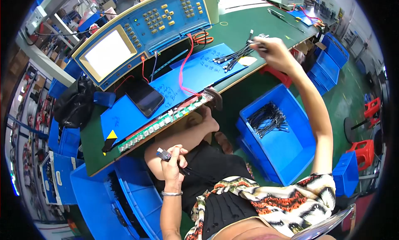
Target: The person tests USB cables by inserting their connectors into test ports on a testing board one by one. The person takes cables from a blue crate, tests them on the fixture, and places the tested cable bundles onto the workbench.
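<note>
My left hand is closed above my lap, near the bench's front edge. Out of its fingers sticks a dark cable connector with a metal tip. My right hand reaches out to the right end of the bench, its fingers curled around dark cable ends. Below and left of it, a bundle of short black cables lies fanned over a blue board. Along the front edge runs a green strip of connector sockets.
A blue tester with a lit screen stands at the back. Beside it lie a phone and a black bag. A blue bin with black cables stands right of my lap; another bin stands left.
</note>
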Motion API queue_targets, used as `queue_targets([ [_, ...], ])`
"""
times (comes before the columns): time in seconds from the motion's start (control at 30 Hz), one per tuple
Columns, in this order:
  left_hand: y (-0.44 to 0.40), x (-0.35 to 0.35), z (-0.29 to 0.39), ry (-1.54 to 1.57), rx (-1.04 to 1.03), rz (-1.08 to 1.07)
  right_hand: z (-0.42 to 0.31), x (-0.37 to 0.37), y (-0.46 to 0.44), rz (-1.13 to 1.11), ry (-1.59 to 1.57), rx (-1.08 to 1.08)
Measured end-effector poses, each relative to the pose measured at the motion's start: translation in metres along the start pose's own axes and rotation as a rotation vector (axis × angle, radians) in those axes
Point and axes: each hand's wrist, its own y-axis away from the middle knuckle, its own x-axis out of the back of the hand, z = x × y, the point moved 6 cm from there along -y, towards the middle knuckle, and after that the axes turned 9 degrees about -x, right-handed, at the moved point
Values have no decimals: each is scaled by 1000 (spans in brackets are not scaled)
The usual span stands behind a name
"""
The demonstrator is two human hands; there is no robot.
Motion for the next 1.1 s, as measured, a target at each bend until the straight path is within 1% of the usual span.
queue_targets([
  [0.03,1,-2,-1,21,-10,-7,5,-21,-12,21,182,147],
  [0.1,4,-5,-3,26,-22,-11,22,-63,-34,-168,316,132],
  [0.17,7,-5,1,8,-23,6,41,-103,-45,-259,332,158],
  [0.2,8,-4,2,-9,-17,17,34,-111,-47,-274,277,201],
  [0.23,8,-3,1,-10,-16,20,30,-120,-49,-399,307,123],
  [0.3,8,2,3,-33,-28,33,30,-133,-48,-324,251,98],
  [0.33,7,3,3,-8,-25,33,35,-137,-49,-429,174,-65],
  [0.43,5,3,2,-24,-35,32,38,-141,-53,-413,89,-11],
  [0.47,5,1,2,-26,-32,29,44,-142,-54,-463,17,-74],
  [0.57,4,-8,1,-14,-22,10,50,-144,-56,-448,-20,-68],
  [0.6,4,-10,0,-17,-25,-2,49,-144,-58,-507,-55,-83],
  [0.63,5,-12,-1,-19,-28,-13,51,-143,-59,-506,-54,-84],
  [0.7,6,-14,0,-21,-23,-9,55,-140,-58,-479,85,-64],
  [0.73,7,-13,1,-15,-32,-6,33,-122,-56,-628,133,-140],
  [0.77,9,-13,1,-9,-39,-4,44,-129,-56,-649,153,-128],
  [0.83,9,-12,0,-8,-40,-12,46,-128,-53,-659,168,-29],
  [0.97,11,-7,1,-45,-49,27,61,-110,-46,-622,79,15],
  [1.03,11,-5,0,0,-43,1,67,-108,-41,-658,231,36],
  [1.07,10,-4,-1,3,-47,3,73,-113,-38,-723,374,-10],
  [1.1,10,-5,-1,4,-38,1,68,-116,-37,-768,413,-9],
])
